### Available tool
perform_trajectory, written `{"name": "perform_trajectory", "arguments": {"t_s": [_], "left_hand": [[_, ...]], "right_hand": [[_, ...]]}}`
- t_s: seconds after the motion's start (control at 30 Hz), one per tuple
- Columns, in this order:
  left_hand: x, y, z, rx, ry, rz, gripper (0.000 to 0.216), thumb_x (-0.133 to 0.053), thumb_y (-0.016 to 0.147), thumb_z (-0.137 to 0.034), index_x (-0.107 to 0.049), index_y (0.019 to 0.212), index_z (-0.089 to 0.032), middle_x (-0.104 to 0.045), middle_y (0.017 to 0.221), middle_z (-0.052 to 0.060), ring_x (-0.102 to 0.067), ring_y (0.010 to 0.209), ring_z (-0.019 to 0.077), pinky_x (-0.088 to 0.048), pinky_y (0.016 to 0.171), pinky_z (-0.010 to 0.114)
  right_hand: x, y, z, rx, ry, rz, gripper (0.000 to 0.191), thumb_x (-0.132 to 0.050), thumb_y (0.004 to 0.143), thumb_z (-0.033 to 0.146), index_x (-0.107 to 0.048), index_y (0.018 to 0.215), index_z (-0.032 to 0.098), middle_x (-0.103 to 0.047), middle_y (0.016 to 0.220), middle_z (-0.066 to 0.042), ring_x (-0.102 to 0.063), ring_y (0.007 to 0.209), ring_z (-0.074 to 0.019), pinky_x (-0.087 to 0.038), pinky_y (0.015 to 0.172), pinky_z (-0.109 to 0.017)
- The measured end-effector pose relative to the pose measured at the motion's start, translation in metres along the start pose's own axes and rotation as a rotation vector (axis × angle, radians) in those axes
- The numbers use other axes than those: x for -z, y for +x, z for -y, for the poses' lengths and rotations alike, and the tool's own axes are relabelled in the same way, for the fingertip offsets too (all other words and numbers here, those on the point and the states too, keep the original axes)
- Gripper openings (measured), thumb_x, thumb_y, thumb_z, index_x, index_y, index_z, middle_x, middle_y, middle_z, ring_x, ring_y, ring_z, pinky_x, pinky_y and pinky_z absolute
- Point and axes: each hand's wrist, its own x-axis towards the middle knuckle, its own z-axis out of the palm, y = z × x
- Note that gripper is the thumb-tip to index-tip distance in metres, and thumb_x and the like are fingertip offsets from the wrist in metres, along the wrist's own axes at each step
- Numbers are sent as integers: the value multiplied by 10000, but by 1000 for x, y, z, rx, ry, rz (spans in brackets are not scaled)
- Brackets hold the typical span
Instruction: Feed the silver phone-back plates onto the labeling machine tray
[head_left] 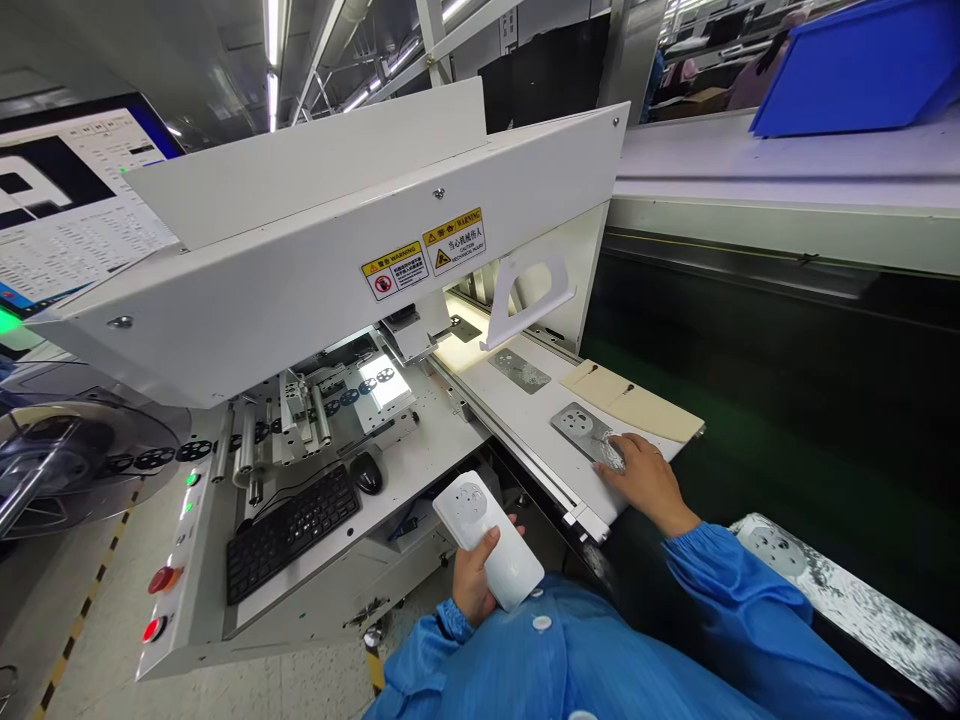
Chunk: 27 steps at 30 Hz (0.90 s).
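Phone [491, 545] clamped in the left hand [474, 585], lower centre!
Right hand [649, 480] touches the patterned plate [582, 432], right of centre; whether it's gripping, can't tell: uneven finger pressure could skew it.

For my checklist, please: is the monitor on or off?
On: the monitor is lit, showing a black-and-white image and small text.

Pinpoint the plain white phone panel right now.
In the head view, lower centre: the plain white phone panel is in the left hand, to the right of the black keyboard.
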Motion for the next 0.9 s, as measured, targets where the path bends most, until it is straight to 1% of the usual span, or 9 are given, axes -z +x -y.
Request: {"name": "perform_trajectory", "arguments": {"t_s": [0.13,0.3,0.43,0.53,0.6,0.67,0.77,0.9], "left_hand": [[2,1,2,-4,25,10,514,-860,477,-399,-686,884,-138,-744,897,136,-626,1045,420,-483,916,520],[1,2,2,3,18,14,586,-863,481,-386,-684,966,-112,-739,927,158,-625,1051,413,-495,905,490],[0,3,3,8,7,6,547,-872,463,-373,-690,915,-124,-747,895,146,-641,1024,408,-515,875,485],[1,4,5,7,-7,-9,557,-883,441,-359,-686,912,-138,-751,868,136,-656,995,408,-525,859,499],[3,5,6,5,-17,-8,569,-886,443,-349,-684,932,-139,-753,870,136,-667,974,399,-531,855,496],[4,5,6,4,-23,-3,562,-884,457,-344,-686,940,-135,-754,892,139,-674,963,389,-536,855,489],[4,5,7,1,-27,-3,544,-883,464,-338,-691,931,-133,-756,896,137,-681,949,382,-541,852,487],[1,5,6,4,-20,-6,537,-885,455,-338,-695,908,-123,-757,860,134,-684,936,384,-543,846,488]], "right_hand": [[1,-2,-7,-11,-6,4,478,-534,828,411,-571,1194,106,-523,1223,-158,-522,1061,-327,-474,871,-429],[1,-2,-12,-13,-19,3,479,-533,831,407,-573,1201,106,-521,1227,-158,-524,1060,-325,-483,854,-419],[-1,4,-13,2,-32,1,488,-535,830,407,-575,1207,99,-517,1238,-163,-524,1068,-318,-472,892,-420],[-3,6,-13,16,-54,-4,499,-522,833,398,-570,1214,80,-496,1273,-187,-491,1128,-345,-433,951,-460],[-6,4,-10,43,-73,-6,503,-502,846,390,-557,1236,77,-451,1337,-196,-418,1218,-368,-377,1009,-495],[-9,-1,-4,87,-85,7,499,-469,875,396,-540,1269,98,-411,1394,-172,-340,1291,-362,-319,1059,-508],[-17,-11,7,146,-99,57,501,-422,912,425,-519,1308,134,-397,1425,-129,-303,1325,-340,-293,1082,-507],[-26,-14,18,154,-125,104,556,-383,934,467,-475,1353,113,-349,1458,-132,-256,1350,-346,-254,1094,-535]]}}
